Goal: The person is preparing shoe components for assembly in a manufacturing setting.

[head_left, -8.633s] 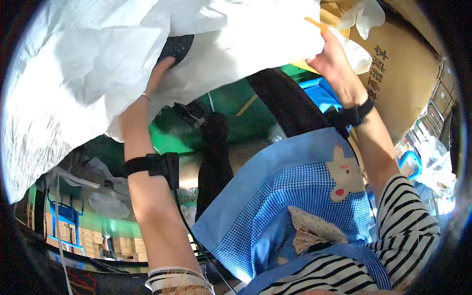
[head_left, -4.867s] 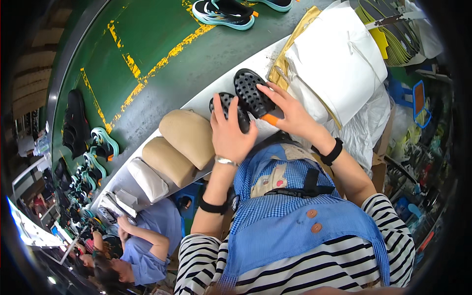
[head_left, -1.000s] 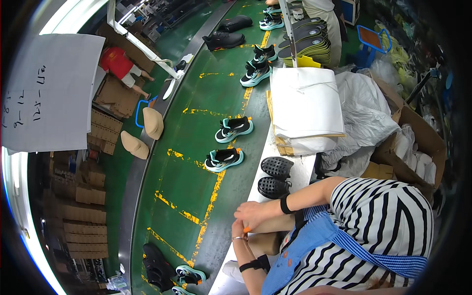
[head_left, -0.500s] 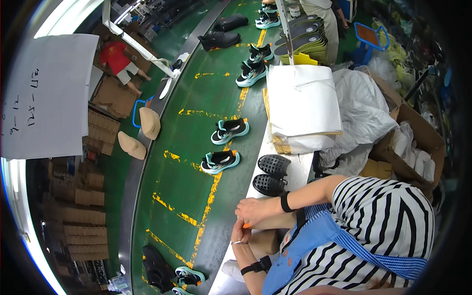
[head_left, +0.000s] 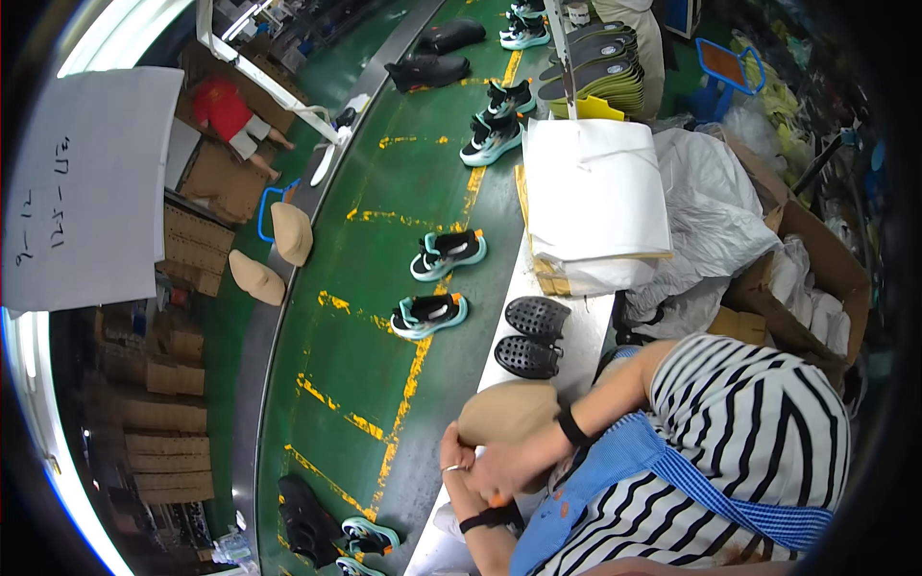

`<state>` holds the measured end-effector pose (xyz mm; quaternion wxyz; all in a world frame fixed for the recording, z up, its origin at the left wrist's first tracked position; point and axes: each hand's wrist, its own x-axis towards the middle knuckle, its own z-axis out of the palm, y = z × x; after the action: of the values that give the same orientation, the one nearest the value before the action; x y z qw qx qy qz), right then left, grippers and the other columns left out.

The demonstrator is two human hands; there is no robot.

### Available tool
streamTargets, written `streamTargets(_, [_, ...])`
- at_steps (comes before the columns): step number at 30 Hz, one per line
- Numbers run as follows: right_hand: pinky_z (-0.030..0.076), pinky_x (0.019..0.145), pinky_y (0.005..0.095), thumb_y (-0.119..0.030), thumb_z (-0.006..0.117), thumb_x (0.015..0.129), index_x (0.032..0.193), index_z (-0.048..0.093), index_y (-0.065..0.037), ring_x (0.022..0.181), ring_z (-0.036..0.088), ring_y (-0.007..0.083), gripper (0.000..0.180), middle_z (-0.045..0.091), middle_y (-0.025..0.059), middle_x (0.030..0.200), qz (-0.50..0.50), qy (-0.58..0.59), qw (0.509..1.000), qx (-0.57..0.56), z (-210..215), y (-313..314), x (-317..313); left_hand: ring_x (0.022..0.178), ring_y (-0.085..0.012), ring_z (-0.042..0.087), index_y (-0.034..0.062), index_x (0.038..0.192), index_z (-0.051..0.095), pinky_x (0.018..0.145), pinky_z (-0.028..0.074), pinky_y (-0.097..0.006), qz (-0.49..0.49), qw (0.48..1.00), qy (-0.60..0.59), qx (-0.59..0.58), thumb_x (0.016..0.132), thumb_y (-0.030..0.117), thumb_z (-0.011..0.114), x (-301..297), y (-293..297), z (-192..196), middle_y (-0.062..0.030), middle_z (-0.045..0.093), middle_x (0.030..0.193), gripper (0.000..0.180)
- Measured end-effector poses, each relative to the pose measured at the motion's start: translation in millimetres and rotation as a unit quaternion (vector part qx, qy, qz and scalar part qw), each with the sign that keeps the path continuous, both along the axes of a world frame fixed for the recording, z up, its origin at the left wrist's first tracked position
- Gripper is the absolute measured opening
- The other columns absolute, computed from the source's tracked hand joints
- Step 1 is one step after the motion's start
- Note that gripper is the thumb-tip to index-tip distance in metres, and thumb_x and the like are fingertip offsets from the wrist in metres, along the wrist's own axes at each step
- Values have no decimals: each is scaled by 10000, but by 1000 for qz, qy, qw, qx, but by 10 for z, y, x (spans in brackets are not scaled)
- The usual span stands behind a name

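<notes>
My left hand (head_left: 458, 451), with a bracelet at the wrist, is bent inward at the bench edge, its fingers closed beside a smooth beige shoe form (head_left: 507, 413). My right hand (head_left: 501, 468) crosses in front of that form and meets the left, fingers curled and slightly blurred. A small orange spot (head_left: 497, 500) shows at the right fingertips; what it belongs to cannot be told. Whatever the two hands hold between them is hidden. Black perforated clogs (head_left: 528, 355) rest on the white bench (head_left: 581, 360) just beyond the form.
A green belt (head_left: 336, 355) with yellow markings carries black and turquoise sneakers (head_left: 429, 315) and black shoes (head_left: 305, 523). Two more beige forms (head_left: 291, 233) stand at its far edge. White paper sheets (head_left: 595, 192), stacked insoles (head_left: 600, 77) and an open carton (head_left: 816, 278) lie beyond. Someone in red (head_left: 224, 110) is across the belt.
My right hand has moved down and toward me, uncovering more of the beige form. The left hand has shifted slightly left and up. The belt's shoes are nearly where they were.
</notes>
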<state>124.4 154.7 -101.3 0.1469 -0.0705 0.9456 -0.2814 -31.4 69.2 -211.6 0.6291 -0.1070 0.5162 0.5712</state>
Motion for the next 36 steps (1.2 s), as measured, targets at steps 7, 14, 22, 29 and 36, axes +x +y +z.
streamTargets(7, [452, 640, 396, -253, 527, 825, 843, 548, -21, 725, 580, 311, 234, 581, 163, 759, -181, 119, 944, -247, 428, 822, -33, 723, -255, 627, 14, 950, 619, 682, 513, -380, -118, 886, 447, 23, 865, 184, 546, -40, 134, 42, -66, 653, 776, 203])
streamTargets(14, [445, 661, 289, -263, 545, 889, 890, 630, -46, 740, 526, 84, 233, 606, 22, 752, -442, 160, 758, -452, 317, 1796, 187, 886, -263, 618, -12, 1169, 536, 745, 503, -355, -121, 856, 503, -5, 931, 349, 452, 248, 666, 795, -111, 643, 981, 441])
streamTargets(22, [446, 785, 318, -329, 528, 893, 999, 622, -64, 884, 573, 196, 301, 628, 102, 935, -400, 152, 806, -409, 468, 2260, 855, 931, -135, 587, 54, 1104, 483, 800, 486, -294, -104, 968, 154, 166, 894, 212, 579, 1245, 1150, 1846, -58, 595, 1013, 279])
streamTargets(29, [413, 785, 356, -293, 711, 724, 828, 617, -91, 852, 501, 262, 246, 579, 68, 883, -533, 343, 754, 174, -636, 3700, 1970, 1011, -197, 581, 45, 1178, 430, 867, 504, -355, 54, 979, 115, 157, 935, 172, 486, 1800, 1496, 2210, -102, 560, 1119, 280])
streamTargets(36, [400, 767, 308, -231, 651, 806, 789, 608, -68, 826, 513, 212, 170, 576, 56, 785, -515, 345, 784, 45, -770, 3918, 2156, 1064, -221, 562, 45, 1300, 353, 888, 499, -377, 101, 979, 49, 170, 949, 143, 442, 2101, 1824, 2034, -120, 515, 1215, 376])
